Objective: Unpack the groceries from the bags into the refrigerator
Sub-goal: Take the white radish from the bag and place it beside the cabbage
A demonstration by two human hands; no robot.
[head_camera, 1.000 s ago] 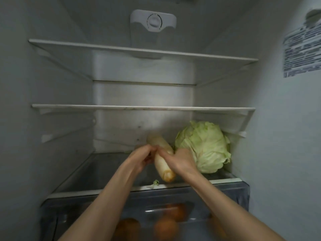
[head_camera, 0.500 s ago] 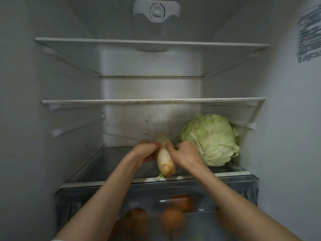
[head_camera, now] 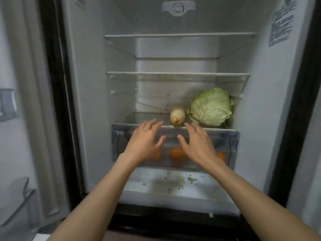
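Both hands have let go of the radish [head_camera: 177, 115] and drawn back. Left hand [head_camera: 145, 142] and right hand [head_camera: 197, 144] spread, empty. Radish lies just left of the cabbage [head_camera: 211, 106], long axis front-to-back, beyond the fingertips.

Dim, flat, greyish light, perhaps from the front; soft motion blur throughout, wide-angle bowing at the edges.

Home kitchen, viewed straight into an open household refrigerator [head_camera: 178, 101] with glass shelves [head_camera: 178, 73], a thermostat dial [head_camera: 178, 8] on the ceiling and a printed label [head_camera: 281, 23] on the right wall. Cabbage [head_camera: 211, 106] and a white radish [head_camera: 177, 115] sit above a clear crisper drawer [head_camera: 229, 145] holding oranges [head_camera: 177, 154]; leaf scraps [head_camera: 191, 179] litter the ledge below.
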